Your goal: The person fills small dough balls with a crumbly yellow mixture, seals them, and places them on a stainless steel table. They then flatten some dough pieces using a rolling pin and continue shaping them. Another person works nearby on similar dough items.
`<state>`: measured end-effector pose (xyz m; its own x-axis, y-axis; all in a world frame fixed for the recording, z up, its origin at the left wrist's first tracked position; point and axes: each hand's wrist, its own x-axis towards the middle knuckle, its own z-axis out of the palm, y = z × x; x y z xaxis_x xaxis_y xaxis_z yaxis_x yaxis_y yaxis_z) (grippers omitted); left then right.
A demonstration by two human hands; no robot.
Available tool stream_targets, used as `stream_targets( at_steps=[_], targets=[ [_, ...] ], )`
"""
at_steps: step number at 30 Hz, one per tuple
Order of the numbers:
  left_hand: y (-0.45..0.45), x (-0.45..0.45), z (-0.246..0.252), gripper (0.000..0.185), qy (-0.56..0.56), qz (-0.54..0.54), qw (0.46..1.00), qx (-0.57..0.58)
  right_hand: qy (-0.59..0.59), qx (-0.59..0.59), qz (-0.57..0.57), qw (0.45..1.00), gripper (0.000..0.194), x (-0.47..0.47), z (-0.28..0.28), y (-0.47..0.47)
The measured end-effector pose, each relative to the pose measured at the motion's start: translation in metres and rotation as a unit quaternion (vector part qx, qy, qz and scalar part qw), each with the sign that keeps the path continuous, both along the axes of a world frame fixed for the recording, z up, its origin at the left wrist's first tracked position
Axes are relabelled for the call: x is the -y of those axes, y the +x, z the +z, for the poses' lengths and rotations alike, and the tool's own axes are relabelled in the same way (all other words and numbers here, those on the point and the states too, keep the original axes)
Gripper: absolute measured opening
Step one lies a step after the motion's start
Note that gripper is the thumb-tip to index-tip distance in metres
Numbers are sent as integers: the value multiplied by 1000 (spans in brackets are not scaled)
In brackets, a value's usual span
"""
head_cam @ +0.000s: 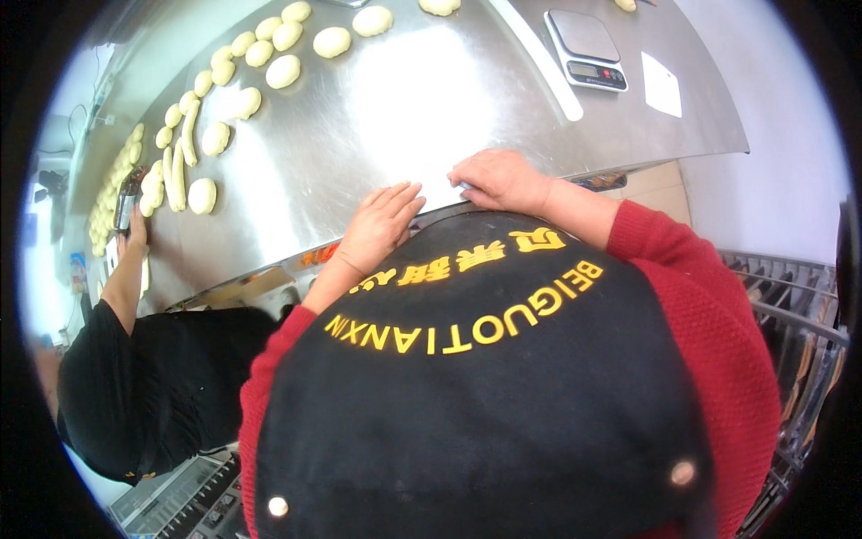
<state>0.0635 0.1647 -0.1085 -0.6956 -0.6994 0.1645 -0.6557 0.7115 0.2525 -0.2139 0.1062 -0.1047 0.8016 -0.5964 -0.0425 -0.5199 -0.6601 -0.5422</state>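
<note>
My left hand (382, 221) lies over the near edge of the stainless steel table (296, 195), palm down with fingers slightly spread; nothing shows in it. My right hand (497, 180) rests at the same edge, a little to the right, its fingers curled around a small pale item (466, 186) that I cannot make out. A strong glare lies on the metal just beyond both hands. Round pieces of dough (202, 196) lie in a loose curve to the left and far left, with a few long dough strips (178, 176) among them.
A digital kitchen scale (584, 50) and a white card (661, 85) lie at the right. Beside the scale is a long white strip (539, 60). At the left, a co-worker's hand (137, 228) touches a dark package (128, 199). A metal rack (794, 310) stands behind on the right.
</note>
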Motion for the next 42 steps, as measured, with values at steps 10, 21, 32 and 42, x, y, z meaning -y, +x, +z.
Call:
stream_targets(
  at_steps=[10, 21, 32, 42],
  targets=[
    [13, -4, -1, 49, -5, 44, 999, -4, -141, 42, -48, 988, 40, 2, -6, -12],
    [-5, 17, 13, 60, -48, 50, 995, 74, -257, -55, -433, 862, 53, 86, 9, -70],
    [-8, 6, -13, 75, -107, 83, 984, 119, -247, 126, -17, 961, 31, 17, 9, 21],
    [-10, -1, -25, 69, -131, 94, 982, 104, -218, -8, 7, 976, 56, 2, -10, 24]
  ],
)
